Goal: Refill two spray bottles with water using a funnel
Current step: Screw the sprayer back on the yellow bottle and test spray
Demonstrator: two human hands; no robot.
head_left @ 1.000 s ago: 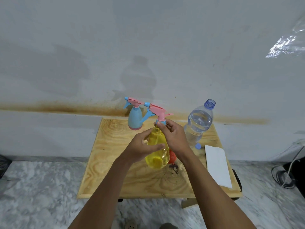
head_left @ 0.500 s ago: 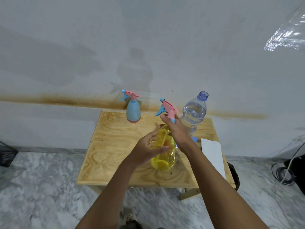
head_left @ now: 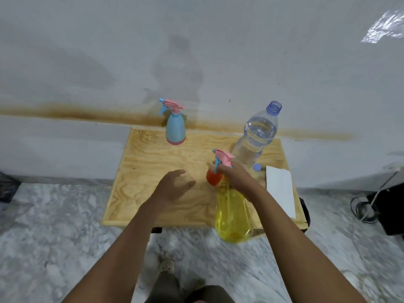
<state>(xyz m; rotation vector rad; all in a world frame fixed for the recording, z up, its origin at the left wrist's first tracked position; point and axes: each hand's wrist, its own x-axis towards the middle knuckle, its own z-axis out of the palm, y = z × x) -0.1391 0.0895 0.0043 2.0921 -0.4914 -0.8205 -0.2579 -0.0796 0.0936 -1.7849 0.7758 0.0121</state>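
Note:
My right hand (head_left: 237,177) grips the neck of the yellow spray bottle (head_left: 232,215), just under its pink and blue trigger head (head_left: 223,159). The bottle hangs lifted over the table's front edge. My left hand (head_left: 172,189) hovers open above the wooden table (head_left: 153,162), apart from the bottle. An orange-red funnel (head_left: 213,177) lies on the table behind the bottle, partly hidden by my right hand. A blue spray bottle (head_left: 175,127) with a pink head stands at the back. The large clear water bottle (head_left: 255,136) stands uncapped at the back right.
A small blue cap (head_left: 257,166) lies by the water bottle's base. A white folded sheet (head_left: 281,191) rests along the table's right side. A black box and cables (head_left: 380,206) sit on the marble floor at right. A wall rises right behind the table.
My left hand has let go of the yellow bottle and moved left. My right hand has carried the bottle toward me and to the right, uncovering the funnel.

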